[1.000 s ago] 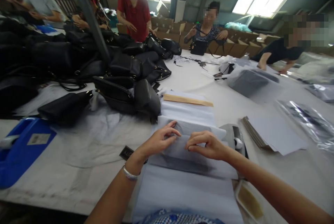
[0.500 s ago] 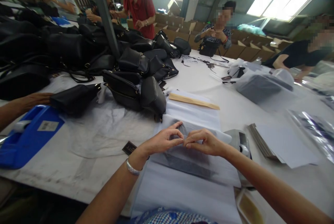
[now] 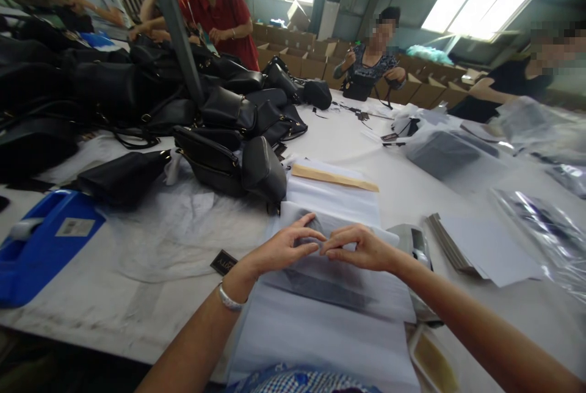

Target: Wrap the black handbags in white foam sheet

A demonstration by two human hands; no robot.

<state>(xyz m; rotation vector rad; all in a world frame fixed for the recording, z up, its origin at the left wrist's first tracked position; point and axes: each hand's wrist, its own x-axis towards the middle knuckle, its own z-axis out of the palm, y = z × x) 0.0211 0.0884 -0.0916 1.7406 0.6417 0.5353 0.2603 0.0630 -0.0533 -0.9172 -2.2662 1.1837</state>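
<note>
A dark flat item (image 3: 327,288) shows through thin white tissue paper (image 3: 320,344) folded over it in front of me. Above this bundle, my left hand (image 3: 284,248) rests with its fingers stretched and thumb apart. My right hand (image 3: 359,248) has its thumb and fingers pinched together, touching or nearly touching the left fingertips. Whatever lies in that pinch is too small to make out. Beside my left wrist is a black tag (image 3: 224,262). A grey tape dispenser (image 3: 414,241) stands right of the bundle, partly behind my right forearm.
Black handbags (image 3: 263,167) pile up on the left. A blue tape dispenser (image 3: 50,246) stands at far left. To the right are stacked grey-white boards (image 3: 485,246), clear plastic bags (image 3: 540,228) and a wrapped bag (image 3: 448,152). Co-workers (image 3: 229,21) stand around the table.
My hands keep almost the same pose over the tissue paper. The co-worker's hand at the left has left the black bag and gone out of view. The right-hand co-worker's plastic has lifted.
</note>
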